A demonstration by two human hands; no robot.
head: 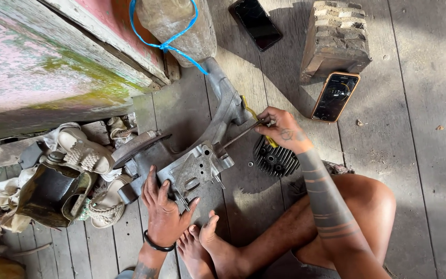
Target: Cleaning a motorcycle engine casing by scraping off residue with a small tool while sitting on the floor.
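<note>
At the far left, a dark metal housing point(52, 194) sits in a heap with pale woven sandals point(86, 155) and rags on the plank floor point(414, 155), under a weathered pink and green board point(32, 77).

Next comes your left hand point(163, 209), a black band at its wrist. It lies flat, fingers spread, pressing down on the near edge of the grey engine casing point(194, 168); it grips nothing, only steadies. The casing rests on the floor just ahead of your bare feet point(205, 243), and its long cast arm runs up and away to a dusty container point(179, 26) tied with blue cord point(163, 44).

Right of the casing, a thin metal rod point(238, 135) slants from the casing's top up to your right hand point(280, 129). That hand is closed around the rod's far end along with a yellow-handled tool point(270, 140); how the two are held together I cannot tell. Just under it lies a black finned cylinder head point(275, 157), touching the floor beside your knee.

Further right, a phone with a lit screen point(335, 96) leans by a worn wooden block point(335, 36); a dark phone point(256, 23) lies beyond.
</note>
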